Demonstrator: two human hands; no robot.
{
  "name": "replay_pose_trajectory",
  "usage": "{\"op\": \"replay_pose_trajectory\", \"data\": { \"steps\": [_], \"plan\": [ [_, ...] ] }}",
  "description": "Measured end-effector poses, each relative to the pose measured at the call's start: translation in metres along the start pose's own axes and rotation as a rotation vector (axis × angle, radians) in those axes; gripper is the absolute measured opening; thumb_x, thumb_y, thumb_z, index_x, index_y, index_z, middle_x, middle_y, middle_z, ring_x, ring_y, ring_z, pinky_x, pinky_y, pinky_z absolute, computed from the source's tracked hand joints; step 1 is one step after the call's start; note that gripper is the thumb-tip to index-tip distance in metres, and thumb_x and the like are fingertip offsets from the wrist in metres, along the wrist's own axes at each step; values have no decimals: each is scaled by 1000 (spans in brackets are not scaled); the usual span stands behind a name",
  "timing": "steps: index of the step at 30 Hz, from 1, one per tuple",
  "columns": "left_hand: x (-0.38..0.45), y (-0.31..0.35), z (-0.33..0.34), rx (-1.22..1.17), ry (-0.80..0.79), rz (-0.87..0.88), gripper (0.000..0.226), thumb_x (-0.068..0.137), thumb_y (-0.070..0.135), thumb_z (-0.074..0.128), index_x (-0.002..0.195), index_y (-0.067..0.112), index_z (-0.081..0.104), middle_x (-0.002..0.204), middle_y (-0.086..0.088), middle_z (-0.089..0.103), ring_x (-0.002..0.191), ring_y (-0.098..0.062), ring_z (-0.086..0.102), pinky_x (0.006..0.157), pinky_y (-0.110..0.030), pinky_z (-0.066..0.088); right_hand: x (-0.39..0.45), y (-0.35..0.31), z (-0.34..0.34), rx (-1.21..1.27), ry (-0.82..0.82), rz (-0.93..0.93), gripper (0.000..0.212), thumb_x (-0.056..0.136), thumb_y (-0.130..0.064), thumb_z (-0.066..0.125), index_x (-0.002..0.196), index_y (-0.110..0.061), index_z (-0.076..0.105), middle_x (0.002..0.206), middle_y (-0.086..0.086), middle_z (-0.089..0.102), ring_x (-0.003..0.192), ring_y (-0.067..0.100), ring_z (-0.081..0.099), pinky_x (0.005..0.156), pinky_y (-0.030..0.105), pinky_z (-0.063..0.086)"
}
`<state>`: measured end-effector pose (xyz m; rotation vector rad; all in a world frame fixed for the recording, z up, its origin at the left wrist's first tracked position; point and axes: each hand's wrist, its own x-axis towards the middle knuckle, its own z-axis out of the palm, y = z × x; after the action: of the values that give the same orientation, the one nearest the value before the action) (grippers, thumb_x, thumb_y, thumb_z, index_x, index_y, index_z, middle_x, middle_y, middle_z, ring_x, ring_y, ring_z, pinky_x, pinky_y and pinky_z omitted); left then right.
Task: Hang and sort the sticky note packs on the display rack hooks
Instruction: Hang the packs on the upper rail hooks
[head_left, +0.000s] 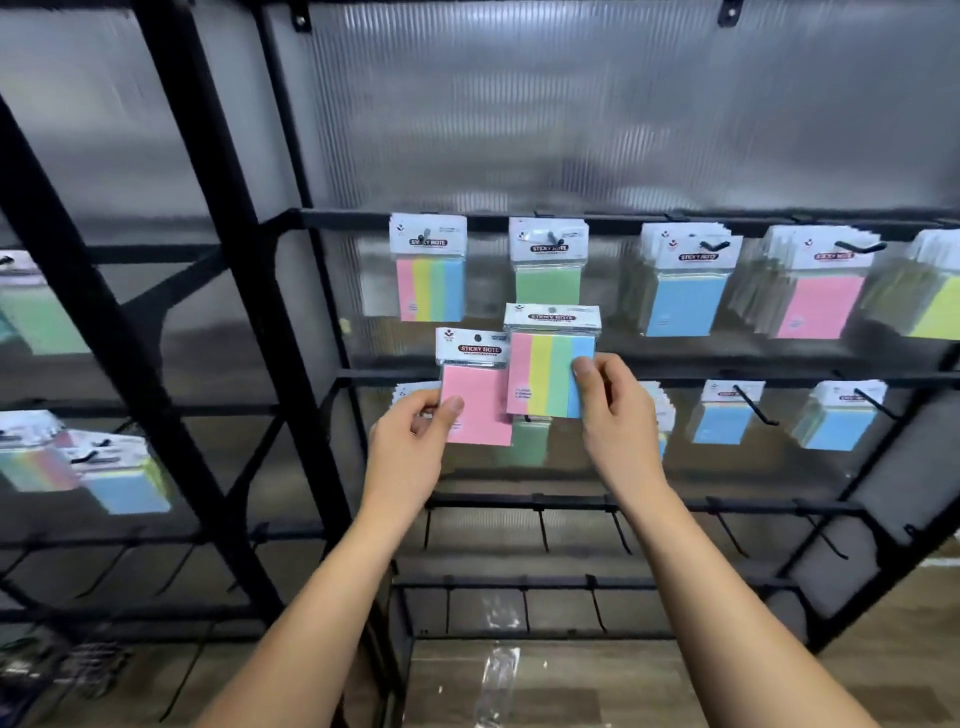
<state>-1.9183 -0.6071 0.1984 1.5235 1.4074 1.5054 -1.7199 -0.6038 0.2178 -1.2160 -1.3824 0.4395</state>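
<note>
My left hand pinches a pink sticky note pack by its lower left corner, held upright in front of the black display rack. My right hand pinches a stack of multicolour striped packs at the lower right, just right of the pink pack. Both are held off the hooks. On the top rail hang a multicolour pack, a green pack, a thick bunch of blue packs, pink packs and a yellow-green bunch.
The second rail holds blue packs and more blue packs on hooks, plus packs half hidden behind my hands. Lower rails carry several bare hooks. A neighbouring rack at left holds more packs. Wooden floor lies below.
</note>
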Motion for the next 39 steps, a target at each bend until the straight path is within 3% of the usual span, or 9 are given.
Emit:
{"op": "replay_pose_trajectory", "data": {
  "steps": [3,5,10,18,24,30,39],
  "plan": [
    [11,-8,-24,4,35,8,12,94,32,63,85,25,68,56,15,47,56,-4,38,56,-18,32,8,-20,29,17,-22,-28,32,104,-32,48,74,-23,45,64,-1,44,60,9,35,57,28,30],
    [16,-13,-37,4,56,3,11,94,32,63,87,25,69,59,14,49,57,-2,40,57,-15,33,15,-36,48,57,-39,-63,35,104,-27,49,71,-23,40,61,-9,36,59,7,30,55,25,28],
    [26,-22,-60,8,73,23,12,95,25,63,88,19,70,60,12,47,54,-2,39,53,-14,31,39,-62,92,48,-54,-147,31,105,-27,48,77,-13,46,66,-3,40,62,8,31,56,26,28],
    [31,-28,-74,-12,72,17,9,96,21,62,90,22,69,62,13,51,55,3,45,55,-10,36,57,-57,119,27,-54,-114,34,105,-29,46,83,-5,51,70,1,46,62,7,34,56,23,29],
    [31,-32,-73,-37,62,7,10,96,22,62,89,26,68,62,13,51,55,3,44,55,-11,35,57,-52,122,17,-53,-95,31,106,-30,44,80,-12,48,69,-3,45,60,6,33,54,22,29],
    [35,-34,-76,-43,43,19,9,96,24,61,92,25,69,58,22,55,55,2,44,55,-12,35,68,-46,131,8,-51,-63,36,106,-31,43,84,-4,52,70,-2,47,60,6,34,55,24,29],
    [39,-38,-73,-38,31,14,9,96,23,61,92,24,69,64,15,56,56,2,45,55,-11,35,94,-31,140,-73,-71,55,36,103,-38,48,80,-10,53,69,-3,51,61,11,40,58,29,33]
  ]
}}
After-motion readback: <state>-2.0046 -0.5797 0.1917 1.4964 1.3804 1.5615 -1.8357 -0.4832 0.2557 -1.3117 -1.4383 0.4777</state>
